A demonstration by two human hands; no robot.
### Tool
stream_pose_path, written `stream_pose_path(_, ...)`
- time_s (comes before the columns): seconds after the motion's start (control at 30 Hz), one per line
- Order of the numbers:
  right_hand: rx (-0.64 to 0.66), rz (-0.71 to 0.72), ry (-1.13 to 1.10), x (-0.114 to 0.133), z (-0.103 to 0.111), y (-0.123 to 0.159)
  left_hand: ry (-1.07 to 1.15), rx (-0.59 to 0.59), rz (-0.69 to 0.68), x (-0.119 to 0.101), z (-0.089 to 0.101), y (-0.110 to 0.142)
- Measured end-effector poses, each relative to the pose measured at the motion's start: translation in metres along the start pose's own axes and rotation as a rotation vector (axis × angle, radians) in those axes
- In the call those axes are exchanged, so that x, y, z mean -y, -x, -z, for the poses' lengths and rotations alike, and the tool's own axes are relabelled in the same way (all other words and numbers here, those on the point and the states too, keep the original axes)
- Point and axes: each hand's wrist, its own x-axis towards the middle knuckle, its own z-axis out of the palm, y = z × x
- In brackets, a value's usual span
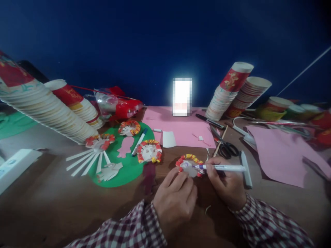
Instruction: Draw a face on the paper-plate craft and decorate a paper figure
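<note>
From where I stand, I see a long-sleeved checked top in deep maroon and white, its small squares set in a regular grid. The left sleeve (121, 229) is loose and creased, with a fitted cuff (156, 224) whose checks look finer. The right sleeve (274, 222) matches, its cuff (245, 206) ending at the wrist. Both hands, left (176, 198) and right (229, 184), are bare.

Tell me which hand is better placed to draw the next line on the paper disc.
Probably the right hand: it holds the marker, which points at the paper disc. The left hand is at the disc's near edge, seemingly steadying it.
</note>
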Motion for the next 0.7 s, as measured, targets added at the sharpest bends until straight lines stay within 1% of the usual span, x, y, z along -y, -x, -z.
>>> stream_pose_path(0.07, 0.005, 0.007, -0.004, 0.000, 0.000, 0.000, -0.031, 0.030, 0.006, 0.003, -0.008, 0.001)
stream_pose_path(0.13, 0.016, 0.012, -0.008, 0.001, 0.000, -0.001, -0.029, 0.061, 0.030, 0.007, -0.012, 0.004)
stream_pose_path(0.4, 0.081, 0.013, 0.019, 0.001, -0.001, 0.000, 0.079, 0.147, 0.077, 0.012, -0.014, 0.002)
stream_pose_path(0.57, 0.130, -0.005, -0.016, -0.001, -0.005, 0.000, 0.105, 0.142, 0.108, 0.011, -0.011, 0.001)
stream_pose_path(0.7, 0.140, -0.004, -0.035, -0.001, -0.006, -0.001, 0.100, 0.141, 0.115, 0.011, -0.011, 0.001)
